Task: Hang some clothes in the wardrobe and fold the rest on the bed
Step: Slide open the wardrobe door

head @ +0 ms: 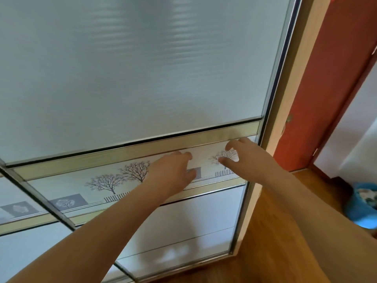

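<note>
Wardrobe sliding door (142,68) fills my view. It is frosted glass in a metal frame, and I judge it heavy, stiff, slick and breakable. I'd push on the tree-printed band (102,184), not the glass. My left hand (173,170) and right hand (244,158) press there, each grip apart, clasping nothing. No clothes show, and I can read no writing.

both arms bare, stretched forward, converging toward centre frame; left forearm (102,217) comes in from bottom left, right forearm (306,201) from bottom right; left grip (171,170) back-of-hand to camera, fingers together, tips bent a little, thumb out on the right side; right grip (247,158) slightly higher, fingers (231,144) spread and arched, thumb below them; grips near each other, apart; both unclenched, nothing held
</note>
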